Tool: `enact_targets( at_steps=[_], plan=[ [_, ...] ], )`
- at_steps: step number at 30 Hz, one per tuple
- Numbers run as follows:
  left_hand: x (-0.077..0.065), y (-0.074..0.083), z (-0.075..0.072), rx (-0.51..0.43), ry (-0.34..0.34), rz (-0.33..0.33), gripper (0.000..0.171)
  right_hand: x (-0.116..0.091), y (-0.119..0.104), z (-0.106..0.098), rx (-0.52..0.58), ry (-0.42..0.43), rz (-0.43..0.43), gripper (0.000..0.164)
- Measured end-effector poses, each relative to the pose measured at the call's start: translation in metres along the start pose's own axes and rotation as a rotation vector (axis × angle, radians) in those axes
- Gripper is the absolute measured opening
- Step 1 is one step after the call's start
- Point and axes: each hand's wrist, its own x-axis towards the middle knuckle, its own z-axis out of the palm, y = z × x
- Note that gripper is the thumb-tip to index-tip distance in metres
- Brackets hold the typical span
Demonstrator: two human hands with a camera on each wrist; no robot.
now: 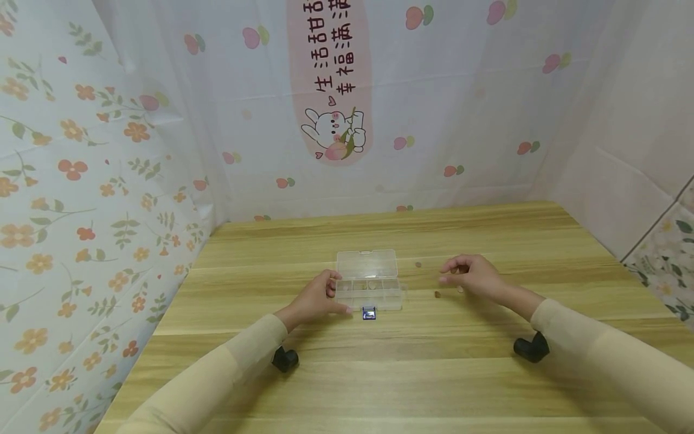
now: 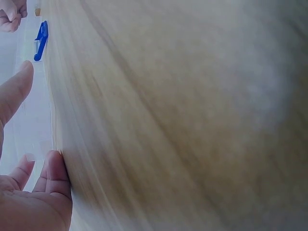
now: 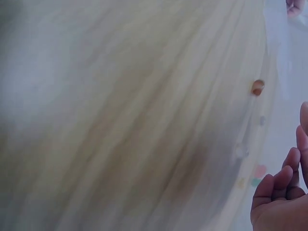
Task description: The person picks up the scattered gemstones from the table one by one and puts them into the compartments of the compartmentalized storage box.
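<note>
A clear plastic compartment box (image 1: pixel 345 303) sits on the table with its lid (image 1: pixel 366 264) laid back. My left hand (image 1: pixel 321 295) holds it at the left end, thumb along the front edge and fingers at the side. The blue latch (image 1: pixel 369 313) juts from the front; in the left wrist view this blue latch (image 2: pixel 42 41) lies beyond the thumb. One small clear piece (image 1: pixel 371 285) shows inside. My right hand (image 1: pixel 474 277) hovers right of the box, fingers loosely bent, a gap between thumb and forefinger. Near it lie an amber bead (image 1: pixel 437 294) and a clear bead (image 1: pixel 459 289).
A small greyish piece (image 1: pixel 418 264) lies on the wooden table (image 1: pixel 347 380) behind the amber bead, which the right wrist view shows as a rounded amber bead (image 3: pixel 258 87). A printed curtain (image 1: pixel 466 120) hangs behind the table, and a flowered cloth (image 1: pixel 81 211) hangs on the left.
</note>
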Motion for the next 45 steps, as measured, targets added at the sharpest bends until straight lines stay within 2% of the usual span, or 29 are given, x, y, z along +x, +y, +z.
enact_targets(
  at_steps=[14, 22, 30, 37, 45],
  plan=[
    [-0.002, 0.003, 0.0, -0.013, 0.004, -0.009, 0.072, -0.011, 0.023, -0.019, -0.011, -0.031, 0.07, 0.041],
    [-0.002, 0.002, 0.001, 0.008, 0.008, -0.001, 0.071, -0.011, 0.032, -0.022, 0.002, -0.059, 0.1, 0.041],
    [-0.001, 0.001, 0.0, 0.001, -0.002, -0.002, 0.072, -0.012, 0.03, -0.019, -0.013, -0.072, 0.081, 0.034],
    [-0.002, 0.001, 0.0, 0.004, -0.01, -0.014, 0.071, -0.013, 0.029, -0.018, 0.009, -0.115, 0.103, 0.034],
    [-0.002, 0.001, -0.001, -0.001, -0.014, -0.005, 0.072, -0.014, 0.027, -0.016, -0.003, -0.112, 0.093, 0.034]
  ],
)
